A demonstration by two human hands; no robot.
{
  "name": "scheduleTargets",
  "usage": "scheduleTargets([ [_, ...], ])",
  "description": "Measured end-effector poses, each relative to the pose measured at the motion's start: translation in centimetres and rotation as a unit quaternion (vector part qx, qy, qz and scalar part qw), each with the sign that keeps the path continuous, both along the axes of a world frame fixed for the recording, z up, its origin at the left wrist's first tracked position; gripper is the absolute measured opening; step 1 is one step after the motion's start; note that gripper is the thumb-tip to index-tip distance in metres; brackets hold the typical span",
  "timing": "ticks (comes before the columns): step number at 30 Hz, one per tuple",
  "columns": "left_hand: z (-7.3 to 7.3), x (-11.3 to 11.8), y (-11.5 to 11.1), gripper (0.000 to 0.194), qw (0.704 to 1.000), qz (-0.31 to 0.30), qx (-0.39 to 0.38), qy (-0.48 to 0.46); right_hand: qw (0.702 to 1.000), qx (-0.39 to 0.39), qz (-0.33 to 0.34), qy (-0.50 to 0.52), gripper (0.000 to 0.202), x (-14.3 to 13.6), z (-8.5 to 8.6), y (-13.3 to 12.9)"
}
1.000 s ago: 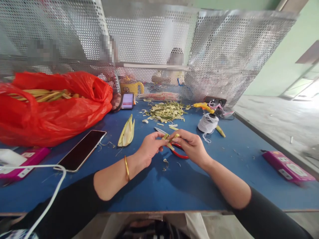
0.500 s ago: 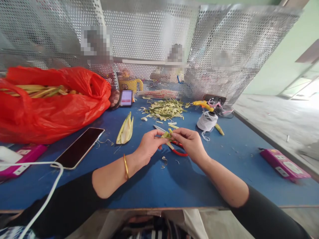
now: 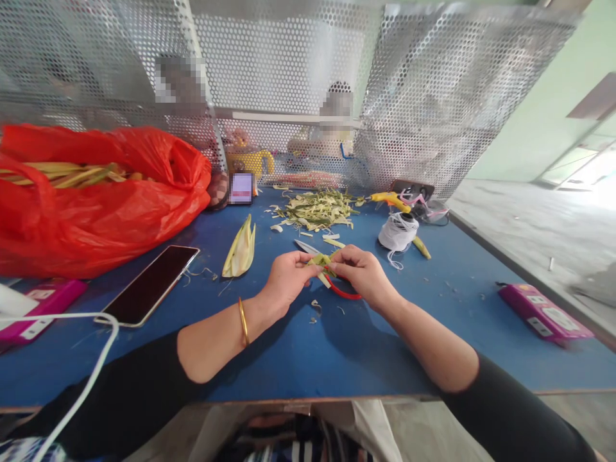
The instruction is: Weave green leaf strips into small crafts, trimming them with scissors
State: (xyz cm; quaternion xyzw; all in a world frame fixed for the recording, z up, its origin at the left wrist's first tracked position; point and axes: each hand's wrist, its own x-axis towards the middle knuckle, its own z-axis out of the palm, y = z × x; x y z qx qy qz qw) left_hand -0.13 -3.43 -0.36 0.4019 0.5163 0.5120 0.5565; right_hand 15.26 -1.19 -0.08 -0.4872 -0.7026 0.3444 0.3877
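Between my two hands is a small folded strip of pale green husk (image 3: 319,260), pinched from both sides. My left hand (image 3: 287,279) holds its left end between thumb and fingers. On the other end my right hand (image 3: 360,273) is closed in a pinch. Beneath them on the table lie red-handled scissors (image 3: 345,295), blades pointing up and left, partly covered by my hands. A pointed bundle of husk leaves (image 3: 239,250) rests left of my hands. Beyond them is a heap of green husk trimmings (image 3: 317,208).
A red plastic bag (image 3: 96,218) of husk strips fills the left side, near a phone (image 3: 149,285) and white cable. At right are a white thread spool (image 3: 398,232), a yellow glue gun (image 3: 391,201) and a purple power strip (image 3: 543,311). A perforated screen (image 3: 283,64) stands behind.
My fingers have shifted slightly on the husk strip, and its upright end now lies lower between them. The whole view has moved a little; the other things stay in place.
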Motion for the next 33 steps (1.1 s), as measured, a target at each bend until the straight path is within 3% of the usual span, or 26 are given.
scheduleTargets([
  [8, -0.1, 0.1, 0.0, 0.015, 1.000, 0.005, 0.013, 0.027, 0.999, -0.022, 0.010, -0.035, 0.017, 0.1, -0.3, 0.2],
  [16, -0.9, 0.2, 0.0, 0.006, 0.993, -0.004, 0.057, 0.104, 0.996, 0.000, 0.001, -0.094, 0.016, 0.2, 0.0, 0.1],
  [22, -1.3, 0.1, -0.1, 0.003, 0.976, -0.011, 0.116, 0.185, 0.996, -0.029, 0.006, -0.084, 0.014, 0.2, -0.2, 0.3],
  [30, -1.4, -0.1, 0.3, 0.002, 0.978, -0.025, 0.069, 0.194, 0.982, 0.067, -0.051, -0.170, 0.019, -0.4, 0.1, -1.1],
  [33, -1.2, 0.0, 0.2, 0.001, 0.978, -0.030, 0.064, 0.195, 0.973, 0.059, -0.072, -0.211, 0.019, -0.6, 0.6, -1.6],
])
